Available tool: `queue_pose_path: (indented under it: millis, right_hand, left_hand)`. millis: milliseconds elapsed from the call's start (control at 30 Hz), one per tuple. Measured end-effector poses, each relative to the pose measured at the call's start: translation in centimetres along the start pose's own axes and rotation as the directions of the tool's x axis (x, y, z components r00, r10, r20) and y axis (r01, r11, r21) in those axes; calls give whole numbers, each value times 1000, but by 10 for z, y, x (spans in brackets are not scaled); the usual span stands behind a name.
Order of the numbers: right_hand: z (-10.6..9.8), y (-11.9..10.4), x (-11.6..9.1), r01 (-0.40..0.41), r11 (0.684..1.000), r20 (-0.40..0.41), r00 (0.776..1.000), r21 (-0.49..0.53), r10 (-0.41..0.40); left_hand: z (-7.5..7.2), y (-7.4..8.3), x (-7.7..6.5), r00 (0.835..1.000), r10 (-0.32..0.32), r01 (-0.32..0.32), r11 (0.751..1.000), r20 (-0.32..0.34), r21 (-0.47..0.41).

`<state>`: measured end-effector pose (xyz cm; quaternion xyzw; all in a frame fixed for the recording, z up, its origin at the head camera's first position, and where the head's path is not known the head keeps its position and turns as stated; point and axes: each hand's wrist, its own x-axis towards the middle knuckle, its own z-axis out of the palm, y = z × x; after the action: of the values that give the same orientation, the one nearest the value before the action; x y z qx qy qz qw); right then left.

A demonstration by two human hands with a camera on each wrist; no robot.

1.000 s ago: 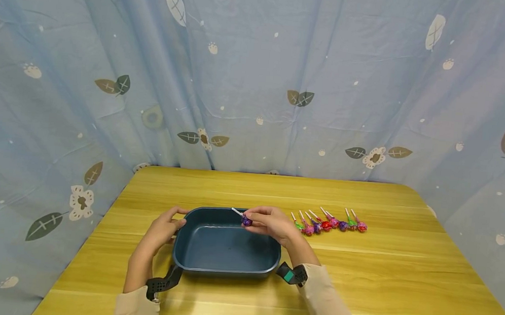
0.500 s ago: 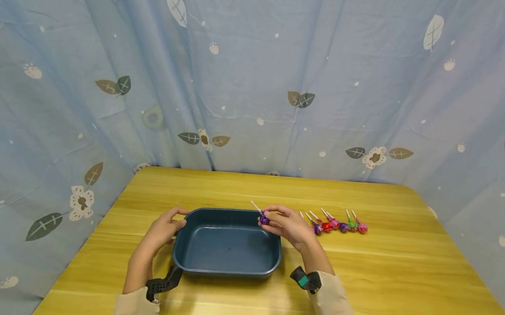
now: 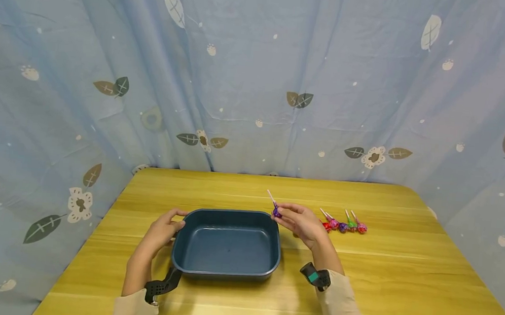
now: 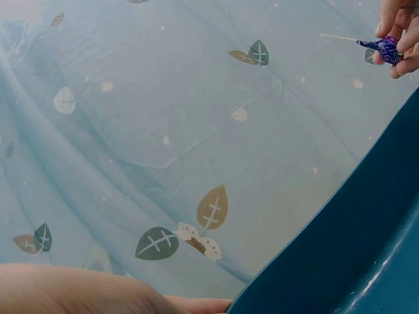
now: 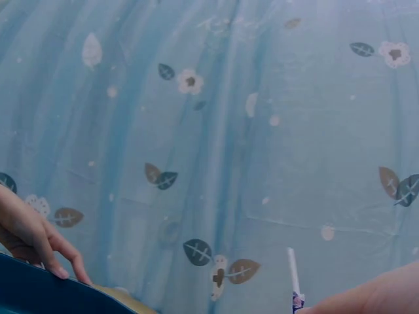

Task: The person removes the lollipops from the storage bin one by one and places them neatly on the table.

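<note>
A purple-wrapped lollipop (image 3: 277, 211) is pinched between the thumb and fingers of my right hand (image 3: 302, 225), its white stick pointing up and to the left. The left wrist view shows this lollipop (image 4: 386, 49) clearly at top right. My right hand is just beyond the right rim of a dark blue rectangular basin (image 3: 225, 271). At the basin's left side, my left hand (image 3: 160, 229) touches the rim with extended fingers and thumb. In the right wrist view those left fingers (image 5: 65, 255) rest at the rim.
Several wrapped lollipops (image 3: 343, 227) in red, pink, purple and green lie in a row right of the basin, some hidden behind my right hand. They lie on a yellow wooden table (image 3: 402, 288). A patterned blue curtain (image 3: 258, 79) hangs behind the table.
My right hand has moved right, from over the basin to past its right rim, carrying the purple lollipop. It now covers part of the lollipop row. My left hand has stayed at the basin.
</note>
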<state>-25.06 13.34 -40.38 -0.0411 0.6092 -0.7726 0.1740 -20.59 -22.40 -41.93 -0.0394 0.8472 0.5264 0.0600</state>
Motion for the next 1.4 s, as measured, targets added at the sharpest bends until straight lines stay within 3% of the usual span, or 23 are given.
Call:
queue_pose_path:
  millis: [333,700,1133,1400]
  right_hand:
    - [-21,-7,-4,-9,999,-46,999,38,10]
    - [-53,-12,-14,-21,999,-122,992,-26,17]
    - [-95,-11,-35,-51,985,-246,969,-165,9]
    - [-115,-16,-41,-106,937,-309,951,-332,-2]
  left_hand:
    - [1,2,0,1000,-7,7,1000,8,-5]
    - [-1,2,0,1000,-13,13,1000,-2,2]
    - [1,3,0,1000,-11,11,1000,-1,14]
    - [0,1,0,1000,-15,15,999,-14,29]
